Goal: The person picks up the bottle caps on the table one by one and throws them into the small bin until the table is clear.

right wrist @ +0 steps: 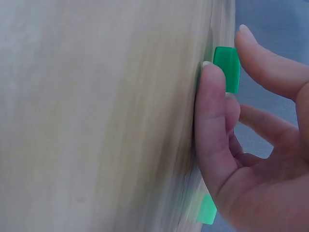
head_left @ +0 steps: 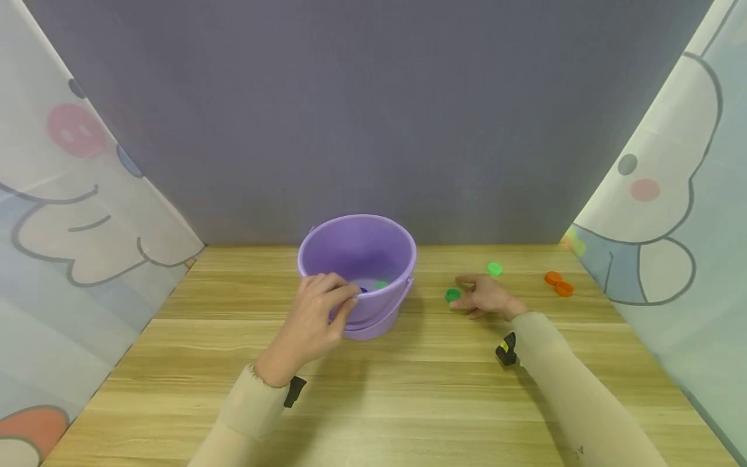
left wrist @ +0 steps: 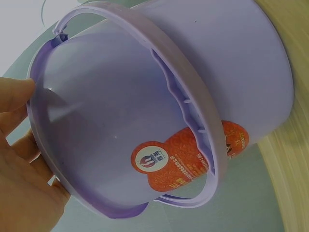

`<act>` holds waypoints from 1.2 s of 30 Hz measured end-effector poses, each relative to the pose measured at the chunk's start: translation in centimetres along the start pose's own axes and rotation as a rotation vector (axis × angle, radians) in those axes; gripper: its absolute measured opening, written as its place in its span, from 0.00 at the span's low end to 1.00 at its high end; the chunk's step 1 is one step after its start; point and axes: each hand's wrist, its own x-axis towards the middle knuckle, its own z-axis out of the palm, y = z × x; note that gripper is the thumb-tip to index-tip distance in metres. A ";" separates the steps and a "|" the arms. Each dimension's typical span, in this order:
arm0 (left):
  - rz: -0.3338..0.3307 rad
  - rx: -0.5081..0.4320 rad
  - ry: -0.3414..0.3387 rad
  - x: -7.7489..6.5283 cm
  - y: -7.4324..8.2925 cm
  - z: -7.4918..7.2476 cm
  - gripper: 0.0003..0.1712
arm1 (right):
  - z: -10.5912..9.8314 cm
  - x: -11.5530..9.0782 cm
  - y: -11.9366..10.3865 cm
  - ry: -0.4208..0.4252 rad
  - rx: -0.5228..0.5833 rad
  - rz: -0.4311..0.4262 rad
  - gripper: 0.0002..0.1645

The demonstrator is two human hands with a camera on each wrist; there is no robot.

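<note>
A purple bucket (head_left: 373, 324) stands upright on the table, its handle (left wrist: 193, 92) hanging down the near side. My left hand (head_left: 320, 314) grips the bucket's near rim, thumb outside and fingers over the edge. In the left wrist view the fingers (left wrist: 29, 150) curl past that rim. To the right of the bucket, my right hand (head_left: 484, 296) is low over the table beside a dark green round cap (head_left: 452, 295). Thumb and forefinger are spread around this green cap (right wrist: 228, 70) in the right wrist view, the thumb tip overlapping its edge.
A light green cap (head_left: 495, 268) lies just beyond the right hand. Two orange caps (head_left: 563, 289) touch each other farther right. Inside the bucket are a light green cap (head_left: 381, 285) and a partly hidden blue piece (head_left: 363, 290). A grey panel (head_left: 373, 130) rises behind the table.
</note>
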 end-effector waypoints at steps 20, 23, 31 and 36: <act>-0.002 -0.004 0.003 0.0 -0.1 0.1 0.07 | 0.4 0.1 0.2 0.007 -0.022 0.015 0.36; 0.000 -0.003 0.008 0.0 -0.1 0.1 0.07 | 0.4 0.1 0.2 0.010 -0.019 0.010 0.35; -0.001 -0.002 0.006 0.0 0.0 0.1 0.07 | 0.4 0.0 0.2 0.015 -0.001 -0.008 0.34; 0.001 -0.001 0.006 0.0 0.0 0.0 0.07 | 0.4 -0.2 0.0 0.037 0.024 -0.022 0.33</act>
